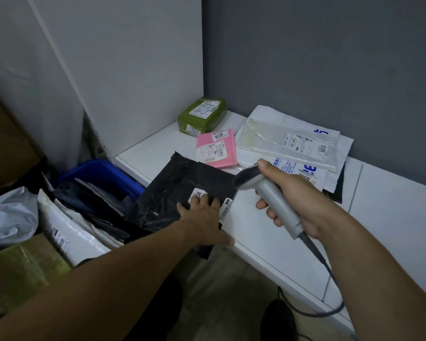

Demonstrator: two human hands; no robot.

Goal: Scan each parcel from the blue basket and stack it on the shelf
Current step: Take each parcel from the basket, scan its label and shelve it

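Head view: black parcel (172,193) overhangs shelf edge (258,259) under left hand (203,220).

One view only, head-worn, wide-angle. Faced forward and steeply down onto the left end of white shelf (391,205). Close in: left hand (204,217) and right hand (290,200) sat mid-frame. Grey wall (317,57) filled top right; blue basket (103,168) low left.
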